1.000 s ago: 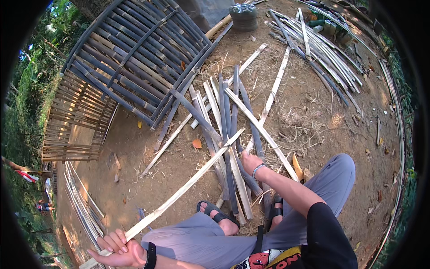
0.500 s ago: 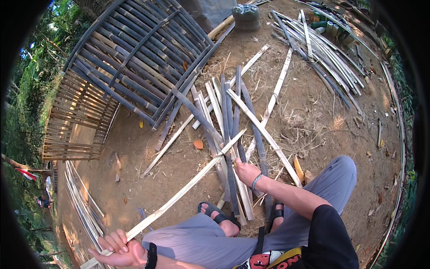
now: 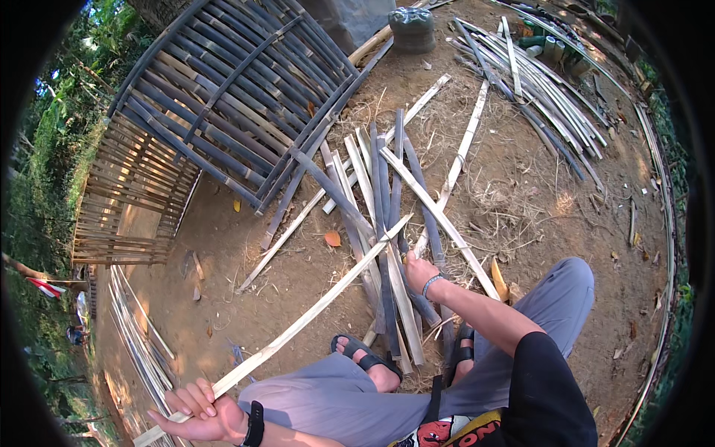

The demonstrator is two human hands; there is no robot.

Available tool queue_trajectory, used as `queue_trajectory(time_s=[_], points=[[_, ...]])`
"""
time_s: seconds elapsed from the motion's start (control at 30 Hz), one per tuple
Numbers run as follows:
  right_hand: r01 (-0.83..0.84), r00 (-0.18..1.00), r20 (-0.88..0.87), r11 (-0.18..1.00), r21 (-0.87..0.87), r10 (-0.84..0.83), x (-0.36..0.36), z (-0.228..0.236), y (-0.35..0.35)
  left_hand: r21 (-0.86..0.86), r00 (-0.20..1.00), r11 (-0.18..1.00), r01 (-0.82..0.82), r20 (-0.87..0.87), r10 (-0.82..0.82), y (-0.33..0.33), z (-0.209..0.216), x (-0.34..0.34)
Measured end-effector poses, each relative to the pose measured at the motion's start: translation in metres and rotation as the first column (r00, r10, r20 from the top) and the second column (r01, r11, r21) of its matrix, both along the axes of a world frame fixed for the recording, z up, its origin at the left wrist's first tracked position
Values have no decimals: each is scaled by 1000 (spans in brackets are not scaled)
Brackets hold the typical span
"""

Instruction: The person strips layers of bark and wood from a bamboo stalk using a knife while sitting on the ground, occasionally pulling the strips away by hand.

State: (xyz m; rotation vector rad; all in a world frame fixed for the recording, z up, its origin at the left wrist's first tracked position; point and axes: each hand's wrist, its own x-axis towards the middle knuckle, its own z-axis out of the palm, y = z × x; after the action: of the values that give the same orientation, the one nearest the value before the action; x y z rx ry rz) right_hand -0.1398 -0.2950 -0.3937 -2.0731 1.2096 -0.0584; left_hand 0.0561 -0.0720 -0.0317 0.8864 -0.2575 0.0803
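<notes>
A long, pale split bamboo strip slants from the lower left up to the middle of the head view. My left hand is closed around its near end, thumb stretched along it. Close to the strip's far end, my right hand is closed in a fist. What it grips is mostly hidden; a small dark edge crosses the strip beside it. Beneath lies a crossed pile of dark and pale bamboo slats, partly covered by my right hand and the strip.
A dark bamboo slatted frame stands at the far left, with a lighter slatted panel beside it. More strips lie at the far right, and thin ones at the left. Shavings litter the dirt. My sandalled feet flank the pile.
My right hand has shifted a little away from me and to the right, toward the strip's far end. My left hand keeps its hold almost unmoved.
</notes>
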Motion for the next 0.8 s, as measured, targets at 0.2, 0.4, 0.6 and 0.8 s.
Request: queue_trajectory(time_s=[0.2,0.4,0.6,0.8], points=[[37,998,-43,999,-33,-38,-13,-4,-15,-1,981,983,184,67,-184,15,-5,6],[-180,983,42,984,-6,180,11,29,16,-9,995,997,83,50,-82,16,-6,9],[13,1000,-8,1000,-23,-13,-9,-21,-8,-13,994,994,107,27,-107,7,-2,6],[33,994,-98,993,-111,-44,-27,-30,-19,-15,998,998,60,-13,-60,-1,2,-7]])
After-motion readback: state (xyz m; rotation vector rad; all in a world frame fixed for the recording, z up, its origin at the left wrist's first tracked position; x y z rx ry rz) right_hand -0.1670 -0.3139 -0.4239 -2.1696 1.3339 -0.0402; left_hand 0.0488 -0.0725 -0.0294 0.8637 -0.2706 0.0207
